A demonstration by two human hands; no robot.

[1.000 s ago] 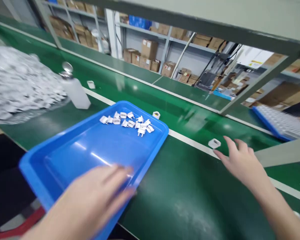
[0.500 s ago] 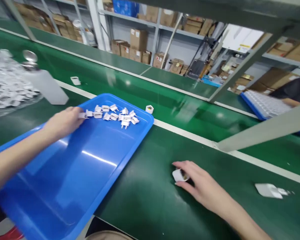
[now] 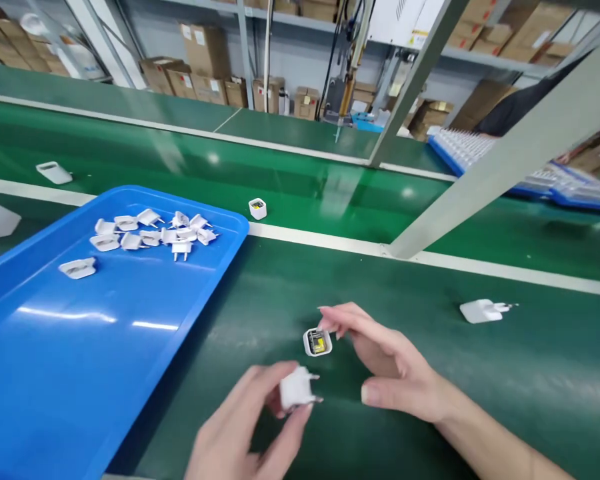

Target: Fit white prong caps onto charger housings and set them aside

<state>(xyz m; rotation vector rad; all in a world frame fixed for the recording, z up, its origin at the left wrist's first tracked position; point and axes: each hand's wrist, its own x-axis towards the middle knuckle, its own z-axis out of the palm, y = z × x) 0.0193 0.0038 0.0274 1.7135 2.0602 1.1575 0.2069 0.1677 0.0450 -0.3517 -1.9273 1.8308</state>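
My left hand pinches a white two-pin plug cap between thumb and fingers, its pins facing right. Just beyond it, a white charger housing stands on the dark green bench, its open top showing a yellow and black inside. My right hand is beside that housing with thumb and fingers apart; the fingertips are at its right rim, and whether they touch I cannot tell. A blue tray on the left holds several more white plug caps along its far side.
Another open housing stands past the tray's corner, and a white one lies farther left. A charger with pins lies at right. A slanted metal post rises from the bench. A person's dark sleeve shows beyond, near blue trays.
My left hand has moved from the tray's far side to the housing, carrying a plug cap. My right hand's fingers have spread from around the housing. The view has shifted right.
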